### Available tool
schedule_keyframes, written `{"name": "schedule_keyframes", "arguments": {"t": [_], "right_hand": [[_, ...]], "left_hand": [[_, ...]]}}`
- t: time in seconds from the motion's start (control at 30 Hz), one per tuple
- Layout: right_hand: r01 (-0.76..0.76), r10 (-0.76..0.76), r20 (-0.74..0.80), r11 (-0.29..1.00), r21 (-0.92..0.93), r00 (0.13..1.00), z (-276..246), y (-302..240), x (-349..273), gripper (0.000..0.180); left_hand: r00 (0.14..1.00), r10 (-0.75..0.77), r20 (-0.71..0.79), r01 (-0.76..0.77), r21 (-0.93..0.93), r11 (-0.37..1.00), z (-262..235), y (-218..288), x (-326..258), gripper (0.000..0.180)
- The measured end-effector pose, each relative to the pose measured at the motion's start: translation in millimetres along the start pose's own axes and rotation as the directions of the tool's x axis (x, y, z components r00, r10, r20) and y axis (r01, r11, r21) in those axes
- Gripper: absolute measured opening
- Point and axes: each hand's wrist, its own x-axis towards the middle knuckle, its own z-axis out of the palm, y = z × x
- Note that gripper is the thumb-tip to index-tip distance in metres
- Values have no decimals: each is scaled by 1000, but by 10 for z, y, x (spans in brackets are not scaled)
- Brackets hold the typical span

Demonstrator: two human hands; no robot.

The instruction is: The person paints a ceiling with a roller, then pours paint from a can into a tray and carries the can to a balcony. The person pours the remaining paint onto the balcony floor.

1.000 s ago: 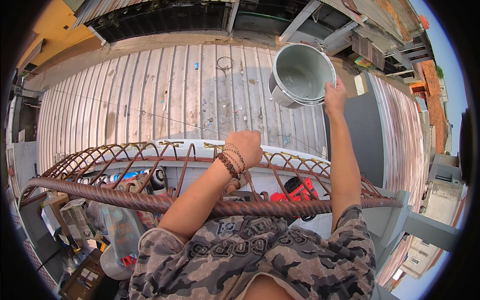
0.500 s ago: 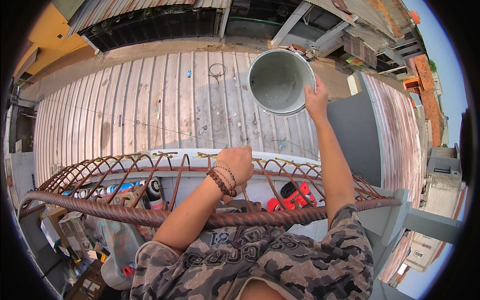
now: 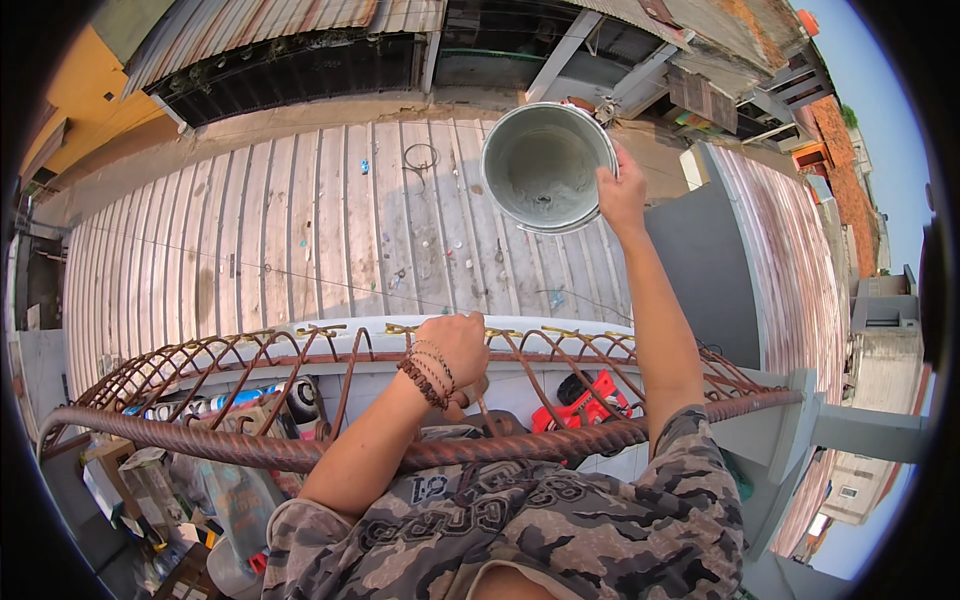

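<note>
My right hand point(image 3: 622, 196) is closed on the rim of a grey bucket point(image 3: 500, 185), which I hold at arm's length beyond the railing, over the corrugated roof below. The bucket's mouth faces me, and a little cloudy liquid point(image 3: 545, 203) shows at its bottom. My left arm reaches over the thick twisted rail point(image 3: 250, 452) of a rusty metal railing. At its end my left hand point(image 3: 452, 345), with beaded bracelets point(image 3: 425, 383) on the wrist, makes a fist by the railing's curved bars. Whatever it may grip is hidden under the fingers.
Below lies a pale corrugated roof point(image 3: 290, 220) with scattered litter and a loop of wire point(image 3: 420, 157). A red and black object point(image 3: 590, 403) sits behind the bars. Boxes and bags point(image 3: 150, 480) crowd the lower left. A grey wall point(image 3: 705, 270) stands right of my arm.
The bucket has shifted slightly left and turned a little, so the liquid at its bottom shows more. My left fist sits slightly lower and further left in the picture, still closed.
</note>
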Motion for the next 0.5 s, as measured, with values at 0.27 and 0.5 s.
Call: {"name": "schedule_keyframes", "arguments": {"t": [0.27, 0.5], "right_hand": [[207, -211, -39, 974, -89, 977, -72, 44, 188, 46], [167, -151, 76, 942, -293, 986, -163, 18, 266, 45]], "left_hand": [[995, 34, -89, -34, 6, 999, 43, -51, -17, 26], [994, 16, -111, -16, -3, 1000, 57, -54, -38, 24]]}}
